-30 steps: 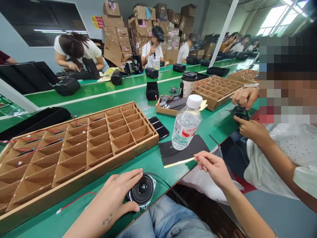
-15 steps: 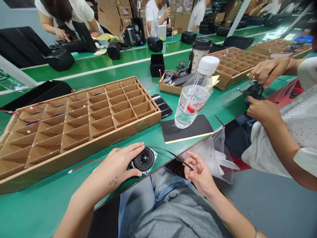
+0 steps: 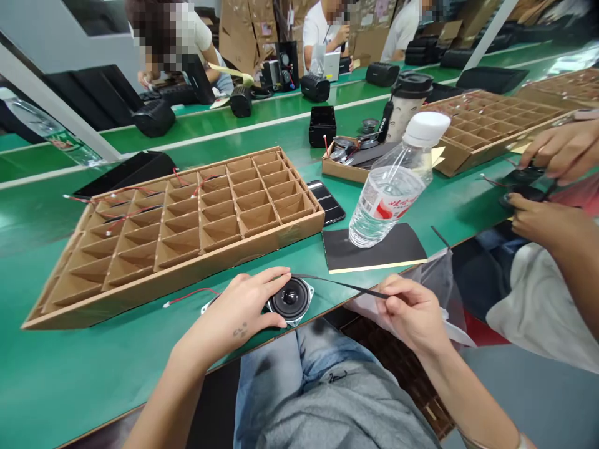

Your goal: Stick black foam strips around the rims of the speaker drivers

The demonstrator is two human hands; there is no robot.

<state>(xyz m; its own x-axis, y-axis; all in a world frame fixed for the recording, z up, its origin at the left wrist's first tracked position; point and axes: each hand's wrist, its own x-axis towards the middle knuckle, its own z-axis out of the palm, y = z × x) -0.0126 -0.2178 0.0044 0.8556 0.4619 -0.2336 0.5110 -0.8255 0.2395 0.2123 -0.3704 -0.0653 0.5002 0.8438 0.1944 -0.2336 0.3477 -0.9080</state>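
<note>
Dial: the speaker driver [image 3: 289,298] is the centre, with 12 pointing away from the wearer.
Speaker driver: lies cone-up on the green bench [image 3: 116,365], close to the wearer's edge, its silver flange corners showing on the right and bottom.
Left hand: at 9 o'clock, the left hand [image 3: 248,302] spans the speaker driver, fingertips on the rim around 11 to 12 and thumb near 7. The grip is moderately spread, holding the driver between fingers and thumb.
Right hand: at 3 o'clock, the right hand [image 3: 412,308] is off the bench edge, thumb and fingers closed in a narrow pinch on the strip.
Black strip: the thin black strip [image 3: 360,289] runs from the rim at 12, just beside the left fingertips, to the right-hand pinch. It looks fairly taut, with a slight twist.
Strip so far: one end meets the rim; whether it is stuck or merely pinned cannot be told.
Strip left: most of its visible length hangs free of the driver, so I judge the joining partial at most. Black against black hides any strip already on the rim.
Red lead: at 9 o'clock, a red lead [image 3: 191,296] with a white connector lies beyond the left forearm; what it joins is hidden.
Divided tray: at 10 o'clock, the cardboard tray [image 3: 262,246] has wired parts in compartments towards its left end.
Water bottle: at 2 o'clock, the water bottle [image 3: 386,202] stands on a black sheet [image 3: 339,252] with a pale yellow edge.
Phone: at 1 o'clock, a dark phone [image 3: 331,202] lies just beside the tray.
</note>
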